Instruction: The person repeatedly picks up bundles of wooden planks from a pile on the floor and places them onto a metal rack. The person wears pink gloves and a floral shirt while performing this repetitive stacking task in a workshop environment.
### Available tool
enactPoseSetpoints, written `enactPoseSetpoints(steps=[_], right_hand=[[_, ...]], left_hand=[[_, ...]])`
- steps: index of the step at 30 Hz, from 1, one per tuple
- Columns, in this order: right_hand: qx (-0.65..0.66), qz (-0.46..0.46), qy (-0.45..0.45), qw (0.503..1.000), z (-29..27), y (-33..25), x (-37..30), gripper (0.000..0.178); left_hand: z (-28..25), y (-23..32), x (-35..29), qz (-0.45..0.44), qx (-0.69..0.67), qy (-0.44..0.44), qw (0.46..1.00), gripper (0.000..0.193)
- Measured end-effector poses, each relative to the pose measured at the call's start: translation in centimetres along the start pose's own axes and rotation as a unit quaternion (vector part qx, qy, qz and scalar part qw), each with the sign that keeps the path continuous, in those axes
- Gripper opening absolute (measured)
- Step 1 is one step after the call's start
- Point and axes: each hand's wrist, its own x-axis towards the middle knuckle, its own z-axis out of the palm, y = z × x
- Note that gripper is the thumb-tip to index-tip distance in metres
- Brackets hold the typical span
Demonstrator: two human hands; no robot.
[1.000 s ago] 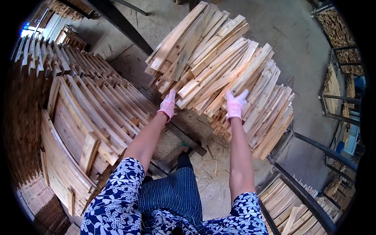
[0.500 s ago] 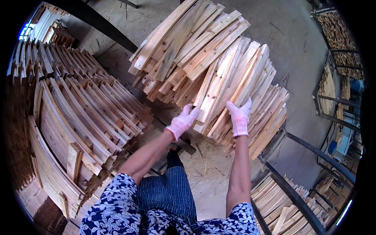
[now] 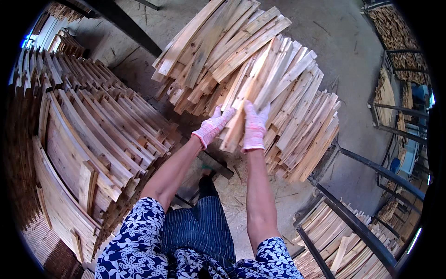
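A big pile of pale sawn wooden boards [image 3: 302,116] lies before me, fanned out in overlapping bunches. Both my hands wear pinkish-white knit gloves. My left hand [image 3: 215,125] is against the left side of a few boards [image 3: 236,128] at the pile's near edge, its fingers partly hidden by the wood. Close by on the right, my right hand [image 3: 255,126] grips the same boards from the other side, thumb on the wood. The near ends of these boards stick out between my two hands, toward me.
Tall stacks of boards [image 3: 111,139] stand on the left. A dark metal beam [image 3: 127,28] crosses the upper left. On the right are black metal rails [image 3: 355,223], with more boards [image 3: 320,232] beside them. Wood scraps litter the concrete floor [image 3: 344,56].
My right hand has moved left, toward my left hand, bringing boards closer together between them. My left hand has shifted slightly. The boards under my hands have turned and slid left.
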Motion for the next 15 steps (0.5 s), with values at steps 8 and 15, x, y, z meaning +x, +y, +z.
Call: enactPoseSetpoints(steps=[8,15], right_hand=[[0.188,0.12,-0.11,0.969,-9.7,-2.0,-13.1,0.078],[0.231,0.317,-0.078,0.916,-11.1,7.9,-10.6,0.091]], left_hand=[[1.9,-5.6,-15.4,0.062,0.079,-0.047,0.994,0.099],[2.9,-12.1,-5.8,-0.016,-0.261,-0.141,0.955,0.098]])
